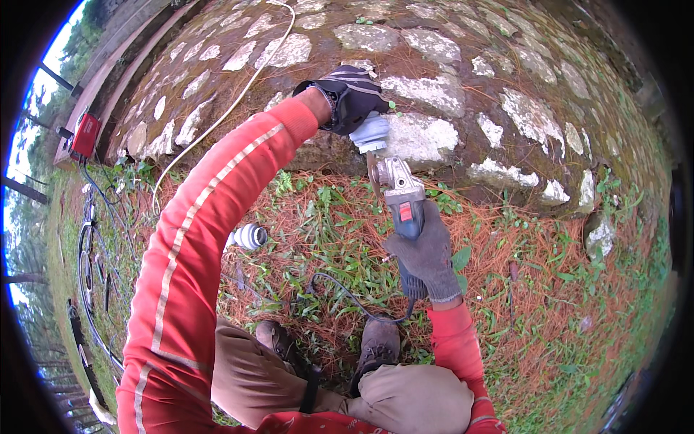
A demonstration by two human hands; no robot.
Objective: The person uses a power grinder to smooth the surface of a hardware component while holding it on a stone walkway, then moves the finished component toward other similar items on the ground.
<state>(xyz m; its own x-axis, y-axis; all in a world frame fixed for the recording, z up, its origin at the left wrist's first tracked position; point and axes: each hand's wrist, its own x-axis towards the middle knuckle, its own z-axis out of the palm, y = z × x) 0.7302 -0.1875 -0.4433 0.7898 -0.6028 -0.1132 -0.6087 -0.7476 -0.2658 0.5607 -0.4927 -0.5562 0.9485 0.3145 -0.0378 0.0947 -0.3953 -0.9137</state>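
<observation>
My left hand (352,98), in a black glove with pale stripes, is closed around a pale grey-blue plastic pipe fitting (371,134) against the stone slope. My right hand (426,253), in a grey glove, is wrapped round the body of an angle grinder (403,192). The grinder's thin disc (374,173) stands edge-on right below the fitting; whether the two touch I cannot tell. From the grinder's rear end a dark cord (354,296) curves left over the grass. My left fingers are partly hidden behind the glove's back.
A second white and grey pipe fitting (250,236) lies on the grass to the left. A white hose or cable (242,94) runs over the mossy stone slope (434,90). At far left are a red box (85,135) and coiled black cables (87,260). My boots (379,343) stand below.
</observation>
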